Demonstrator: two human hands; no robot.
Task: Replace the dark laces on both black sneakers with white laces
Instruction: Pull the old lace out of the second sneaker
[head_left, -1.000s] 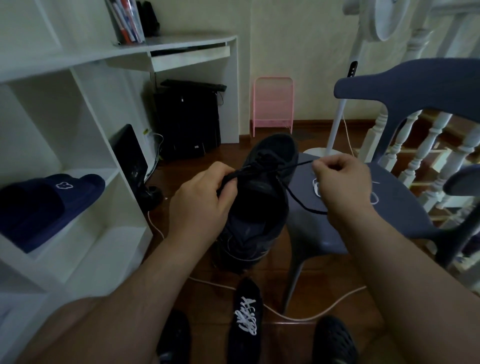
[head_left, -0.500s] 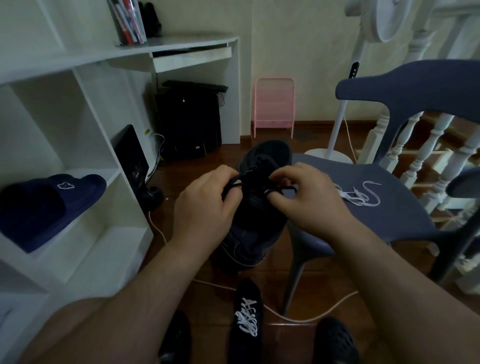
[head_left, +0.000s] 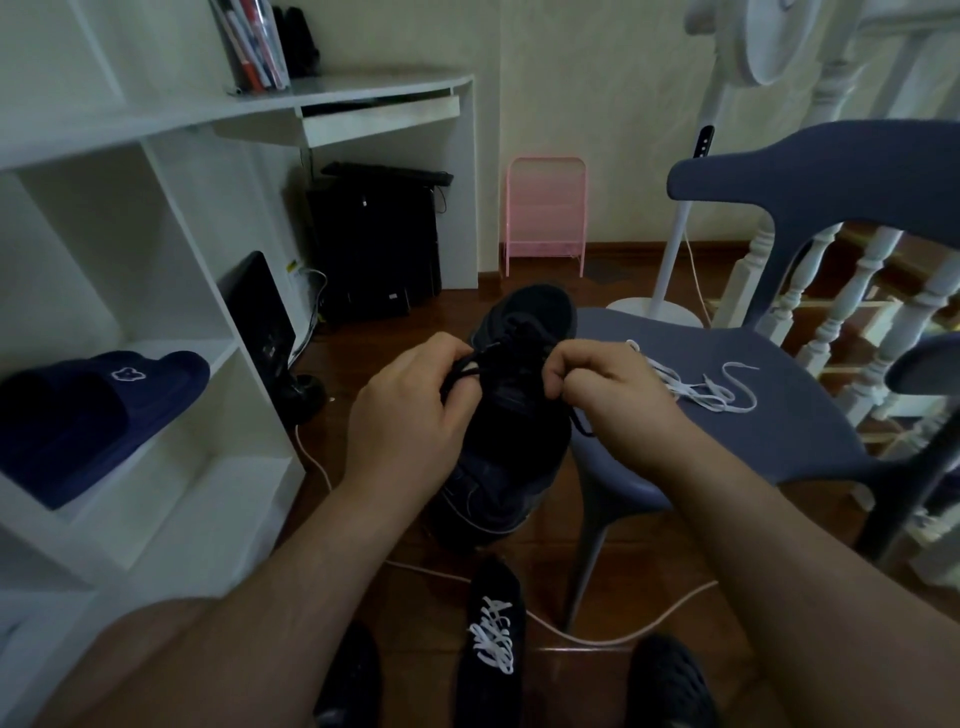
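A black sneaker (head_left: 511, 415) is held up in front of me, toe pointing away, beside the chair seat. My left hand (head_left: 410, 410) grips its left side and pinches a loop of the dark lace (head_left: 460, 371). My right hand (head_left: 605, 387) pinches the dark lace on the right side of the eyelets, and a loose end hangs below it. A loose white lace (head_left: 701, 387) lies on the blue-grey chair seat (head_left: 769, 415). The second black sneaker (head_left: 493, 644), laced in white, stands on the floor below.
White shelving (head_left: 171, 415) on the left holds navy slippers (head_left: 98, 410). A white desk with a black computer tower (head_left: 374, 244) stands behind, next to a pink rack (head_left: 545, 213). A fan stand (head_left: 670, 260) and stair balusters are at the right. A pale cable (head_left: 597, 631) crosses the wooden floor.
My right hand came back from pulling the dark lace out to the right and now pinches it at the eyelets again. The left hand stayed on the sneaker.
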